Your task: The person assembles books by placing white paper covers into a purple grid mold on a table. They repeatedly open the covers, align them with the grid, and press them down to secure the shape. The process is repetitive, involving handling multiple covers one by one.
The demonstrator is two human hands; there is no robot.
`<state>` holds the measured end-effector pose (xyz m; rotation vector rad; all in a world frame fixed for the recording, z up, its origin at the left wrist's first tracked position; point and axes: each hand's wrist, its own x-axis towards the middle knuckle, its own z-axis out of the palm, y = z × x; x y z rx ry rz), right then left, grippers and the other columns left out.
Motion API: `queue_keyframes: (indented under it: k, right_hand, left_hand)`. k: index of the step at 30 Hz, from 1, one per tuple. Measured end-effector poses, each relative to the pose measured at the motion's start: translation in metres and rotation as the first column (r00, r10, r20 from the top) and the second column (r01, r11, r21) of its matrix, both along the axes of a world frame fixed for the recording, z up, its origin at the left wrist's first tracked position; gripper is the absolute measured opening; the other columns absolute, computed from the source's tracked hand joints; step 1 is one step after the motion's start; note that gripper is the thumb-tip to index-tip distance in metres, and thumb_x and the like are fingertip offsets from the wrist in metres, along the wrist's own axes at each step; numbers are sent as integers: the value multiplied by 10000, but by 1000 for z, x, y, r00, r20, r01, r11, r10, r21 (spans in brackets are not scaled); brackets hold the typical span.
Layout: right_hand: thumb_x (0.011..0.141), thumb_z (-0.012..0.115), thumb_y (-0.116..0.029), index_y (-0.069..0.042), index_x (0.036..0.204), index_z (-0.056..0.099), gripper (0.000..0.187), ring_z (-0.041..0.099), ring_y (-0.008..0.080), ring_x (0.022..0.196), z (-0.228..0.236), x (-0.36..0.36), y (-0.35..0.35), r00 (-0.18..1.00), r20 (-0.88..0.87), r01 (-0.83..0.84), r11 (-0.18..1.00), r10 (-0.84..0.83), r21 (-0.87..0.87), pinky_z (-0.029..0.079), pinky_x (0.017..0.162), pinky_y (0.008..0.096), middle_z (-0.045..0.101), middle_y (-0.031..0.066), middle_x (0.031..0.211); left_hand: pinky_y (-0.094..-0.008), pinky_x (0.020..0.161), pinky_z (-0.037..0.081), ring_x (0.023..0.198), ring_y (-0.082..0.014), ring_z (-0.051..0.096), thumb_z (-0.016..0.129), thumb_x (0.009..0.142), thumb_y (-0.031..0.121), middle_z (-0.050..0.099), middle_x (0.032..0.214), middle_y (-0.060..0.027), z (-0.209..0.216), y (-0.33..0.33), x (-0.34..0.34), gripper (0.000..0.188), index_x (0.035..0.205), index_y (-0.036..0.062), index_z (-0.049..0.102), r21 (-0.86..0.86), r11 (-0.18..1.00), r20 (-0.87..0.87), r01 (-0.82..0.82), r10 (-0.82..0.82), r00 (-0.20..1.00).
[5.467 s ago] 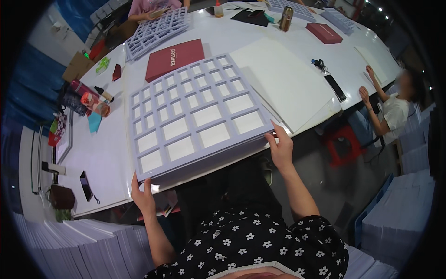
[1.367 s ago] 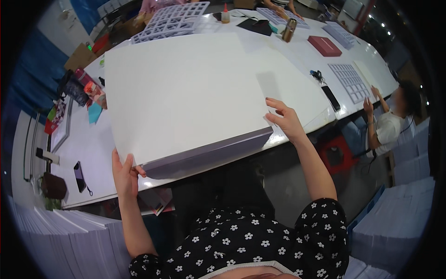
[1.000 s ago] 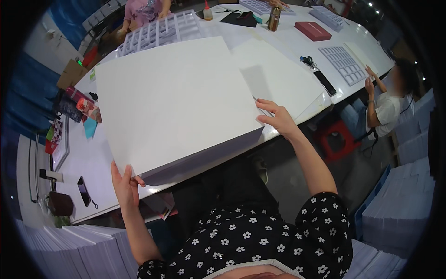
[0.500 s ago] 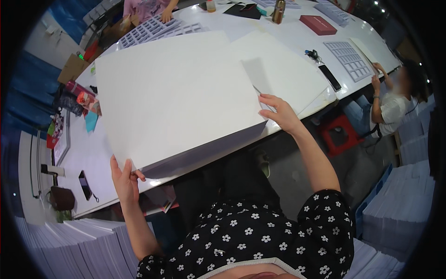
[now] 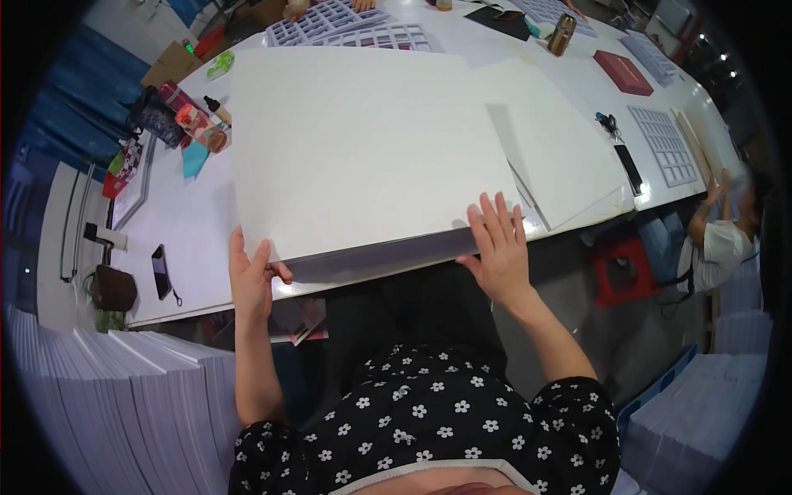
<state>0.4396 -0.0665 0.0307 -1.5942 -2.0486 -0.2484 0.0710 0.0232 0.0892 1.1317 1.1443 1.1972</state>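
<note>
A thick stack of large white sheets (image 5: pixel 371 157) lies on the white table in front of me, its near side in shadow. Round its near left corner my left hand (image 5: pixel 252 280) is curled, with fingertips at the edge and on the front side. My right hand (image 5: pixel 503 260) is open at the near right corner, fingers spread and reaching over the top edge, palm toward the stack. Beyond it, to the right, more white sheets (image 5: pixel 573 157) lie at an angle, partly covered by the stack.
Grey compartment trays (image 5: pixel 330 23) lie at the far side. A phone (image 5: pixel 160 272), brown pouch (image 5: pixel 113 287) and bottles (image 5: pixel 200 128) are on the left. To the right are a black phone (image 5: pixel 629 169), red box (image 5: pixel 624 73), red stool (image 5: pixel 623 271) and a seated person (image 5: pixel 718 247). Paper stacks (image 5: pixel 140 396) flank me.
My right hand has gone from gripping the near right corner to lying spread against it. The left hand stays at its corner. The whole view has shifted, so the table appears further right.
</note>
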Motion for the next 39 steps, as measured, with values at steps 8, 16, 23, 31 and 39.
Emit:
queue_keyframes:
  k: [8,16,23,31,39]
  right_hand:
    - [736,790,-287,-98,1452,438,820,321,437,1420,-5,-11,1,1000,18,11,1000,-11,-23,253,1128,621,377,215,1516]
    - [719,801,-264,-125,1412,493,772,355,431,1397,-2,-18,3,998,45,47,999,-46,-22,271,1129,600,414,218,1485]
    - [752,763,-326,15,1332,523,714,440,434,1336,6,-67,17,994,-12,-109,994,109,6,364,1079,571,496,240,1404]
    - [727,795,-264,-95,1369,545,710,429,411,1357,5,-99,22,987,-21,-159,987,159,-6,341,1103,549,493,202,1432]
    - [727,795,-221,-121,1377,554,700,413,413,1372,0,-96,22,987,-10,-158,987,158,10,321,1113,554,475,198,1455]
  left_hand:
    - [-276,461,482,516,-179,594,501,994,105,640,982,-125,-3,-2,0,382,1349,31,379,-33,999,-6,-6,6,1000]
    - [-254,433,441,539,-174,614,500,997,125,646,993,-132,-4,-3,-1,444,1398,11,349,-25,1000,-83,-2,0,997]
    - [-230,418,412,524,-169,610,517,986,129,641,986,-123,4,-4,1,430,1375,5,384,-26,999,-114,-31,28,993]
    - [-220,431,399,501,-134,551,545,974,105,623,1097,-112,2,-3,-2,496,1426,-1,373,-40,998,-132,-52,46,990]
    - [-233,600,483,666,-108,549,586,938,78,618,1131,-93,4,-1,-4,482,1390,-28,456,-53,996,-297,-78,59,953]
